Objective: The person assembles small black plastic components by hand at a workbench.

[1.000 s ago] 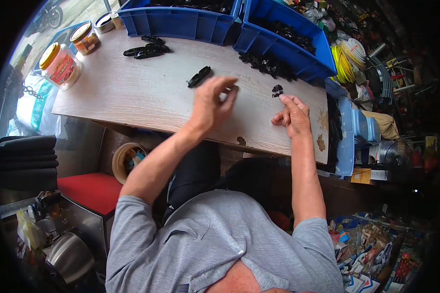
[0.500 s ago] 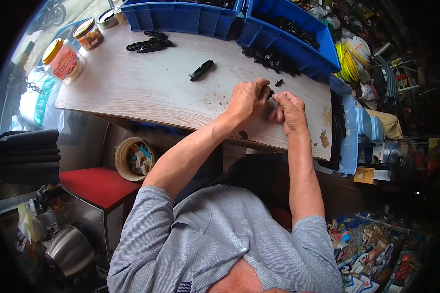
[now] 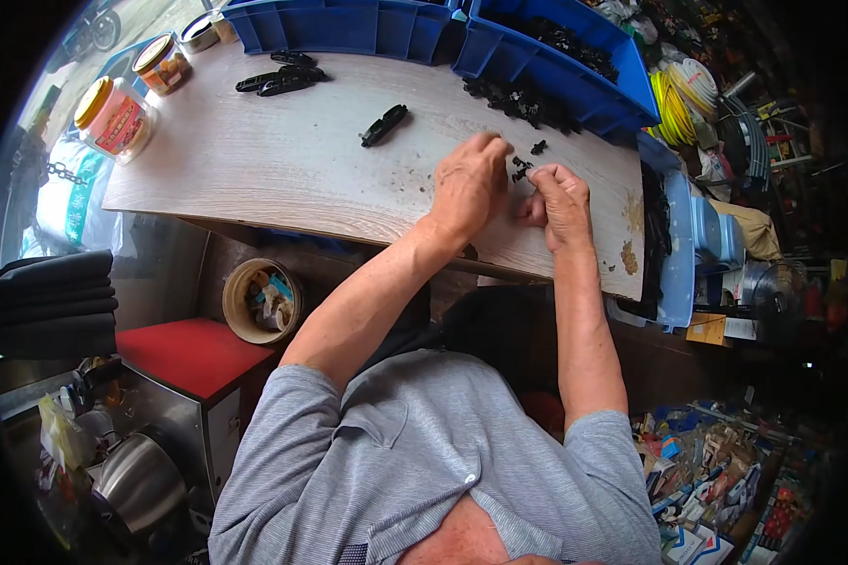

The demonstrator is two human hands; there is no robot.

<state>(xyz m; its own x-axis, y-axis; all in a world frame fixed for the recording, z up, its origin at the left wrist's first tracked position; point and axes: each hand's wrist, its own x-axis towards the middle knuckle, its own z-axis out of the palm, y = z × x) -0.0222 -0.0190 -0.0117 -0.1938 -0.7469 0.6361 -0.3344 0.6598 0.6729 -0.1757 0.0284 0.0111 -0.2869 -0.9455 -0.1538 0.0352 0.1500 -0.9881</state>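
Over the right half of the pale wooden table (image 3: 292, 165), my right hand (image 3: 563, 205) pinches a small black plastic part (image 3: 520, 169) between thumb and fingers. Close by on its left is my left hand (image 3: 467, 188), its fingers curled together and slightly smeared; whatever they may hold is hidden. The two hands are a small gap apart. A single small black piece (image 3: 538, 147) lies just beyond them. Farther left rests a long black plastic piece (image 3: 384, 125), and several similar long pieces (image 3: 287, 81) are grouped at the far left.
Two blue bins (image 3: 339, 31) line the far edge, the right one (image 3: 631, 94) holding black parts. A heap of small black parts (image 3: 518, 105) spills before it. Jars (image 3: 113, 118) stand at the left end. Below are a bucket (image 3: 234, 306) and a red-topped cabinet (image 3: 193, 356).
My left hand has drawn slightly left, away from my right hand, which stays nearly in place. The small black part between them now shows more fully at my right fingertips.
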